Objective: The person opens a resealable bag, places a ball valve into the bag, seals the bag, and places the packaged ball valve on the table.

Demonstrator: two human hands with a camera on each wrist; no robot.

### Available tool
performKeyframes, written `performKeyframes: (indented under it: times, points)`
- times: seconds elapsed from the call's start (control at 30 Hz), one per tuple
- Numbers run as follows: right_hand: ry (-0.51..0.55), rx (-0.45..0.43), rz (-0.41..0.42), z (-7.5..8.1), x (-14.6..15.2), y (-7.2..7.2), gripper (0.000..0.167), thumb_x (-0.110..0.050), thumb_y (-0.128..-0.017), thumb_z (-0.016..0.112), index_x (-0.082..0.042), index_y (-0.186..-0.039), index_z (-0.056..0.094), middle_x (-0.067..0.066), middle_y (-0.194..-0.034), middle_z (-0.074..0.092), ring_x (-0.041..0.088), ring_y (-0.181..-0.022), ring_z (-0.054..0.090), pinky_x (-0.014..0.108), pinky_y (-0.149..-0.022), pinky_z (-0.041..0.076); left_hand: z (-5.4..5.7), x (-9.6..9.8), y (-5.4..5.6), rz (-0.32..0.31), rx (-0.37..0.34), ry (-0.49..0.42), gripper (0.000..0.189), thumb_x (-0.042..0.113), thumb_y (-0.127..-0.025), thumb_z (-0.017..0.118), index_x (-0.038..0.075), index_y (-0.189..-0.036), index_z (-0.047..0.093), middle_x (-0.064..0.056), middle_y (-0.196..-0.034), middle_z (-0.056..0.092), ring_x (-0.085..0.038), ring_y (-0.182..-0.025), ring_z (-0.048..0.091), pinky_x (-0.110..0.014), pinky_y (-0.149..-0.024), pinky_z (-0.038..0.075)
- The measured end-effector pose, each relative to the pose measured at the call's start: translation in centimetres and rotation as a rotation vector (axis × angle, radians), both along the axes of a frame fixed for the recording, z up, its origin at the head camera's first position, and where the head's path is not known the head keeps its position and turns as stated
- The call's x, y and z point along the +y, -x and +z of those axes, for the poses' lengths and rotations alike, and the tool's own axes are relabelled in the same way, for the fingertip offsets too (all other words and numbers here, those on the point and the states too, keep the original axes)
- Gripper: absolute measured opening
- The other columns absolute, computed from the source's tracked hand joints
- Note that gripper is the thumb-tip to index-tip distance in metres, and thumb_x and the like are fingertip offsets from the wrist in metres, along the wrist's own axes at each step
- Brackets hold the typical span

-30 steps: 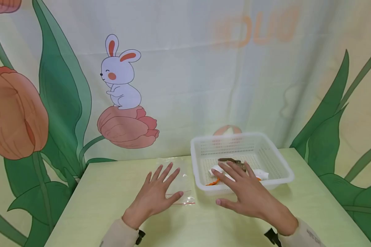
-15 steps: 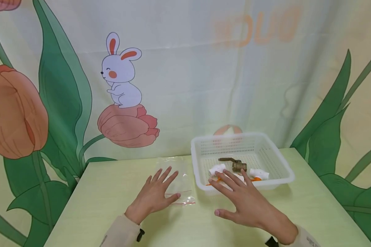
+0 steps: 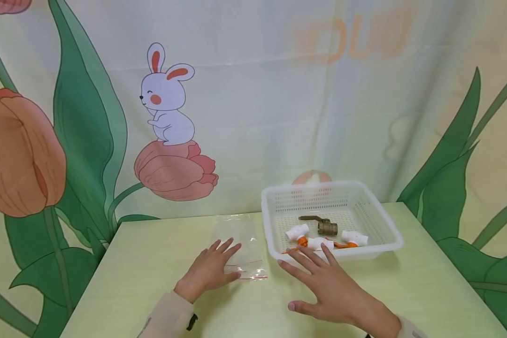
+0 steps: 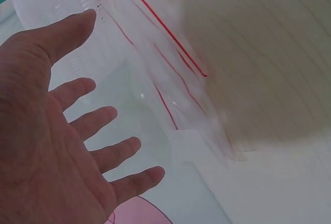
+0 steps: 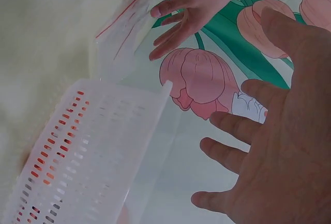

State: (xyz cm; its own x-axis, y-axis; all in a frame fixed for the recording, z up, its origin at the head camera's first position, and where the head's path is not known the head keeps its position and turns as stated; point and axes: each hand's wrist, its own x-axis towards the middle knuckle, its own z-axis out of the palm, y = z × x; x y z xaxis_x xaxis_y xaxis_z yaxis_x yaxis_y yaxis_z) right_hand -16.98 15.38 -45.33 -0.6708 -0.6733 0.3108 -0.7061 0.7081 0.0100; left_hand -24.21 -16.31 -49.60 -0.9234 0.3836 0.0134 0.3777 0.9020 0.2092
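My left hand (image 3: 210, 268) hovers with spread fingers at the left edge of clear zip bags (image 3: 247, 234) with red seal lines, lying flat on the table. In front of the white plastic basket (image 3: 265, 220) my right hand (image 3: 329, 288) is held up, fingers apart and holding nothing. Inside the basket lie a brass ball valve (image 3: 327, 228) with a brown lever and white plastic valves with orange handles: one at the left (image 3: 297, 231), a white valve (image 3: 318, 243) at the front, partly behind the basket rim, and another white valve (image 3: 355, 238) at the right.
The pale green table (image 3: 131, 272) ends at the back against a printed curtain (image 3: 245, 117) with tulips and a rabbit. Slotted basket walls (image 5: 93, 131) rise beside the right hand in the right wrist view.
Both hands have lowered toward me, the right one more. The basket's valves, partly covered by the right hand before, now show more fully. Basket and bags have stayed put.
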Motion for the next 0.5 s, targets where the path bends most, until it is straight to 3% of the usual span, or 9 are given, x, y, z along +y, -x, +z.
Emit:
performKeyframes:
  times: [0.23, 0.5]
  points:
    - [-0.011, -0.044, 0.01, -0.8, -0.3, -0.3, 0.079, -0.071, -0.087, 0.052, -0.033, -0.153, 0.032, 0.0, -0.16, 0.033, 0.029, -0.148, 0.031, 0.068, -0.113, 0.02, -0.9, -0.3, 0.4, -0.002, 0.011, -0.004, 0.067, 0.041, -0.086, 0.072, 0.017, -0.145, 0.049, -0.009, -0.152, 0.046, -0.041, -0.139, 0.042, -0.058, -0.106, 0.04]
    - [-0.009, -0.089, 0.037, -1.8, -0.5, -0.8, 0.078, -0.072, -0.088, 0.05, -0.033, -0.153, 0.033, -0.001, -0.16, 0.033, 0.03, -0.147, 0.031, 0.068, -0.113, 0.018, -1.6, -0.6, 0.6, 0.001, 0.011, -0.044, 0.05, 0.027, -0.085, 0.074, 0.013, -0.131, 0.062, -0.009, -0.136, 0.061, -0.033, -0.127, 0.056, -0.051, -0.1, 0.048]
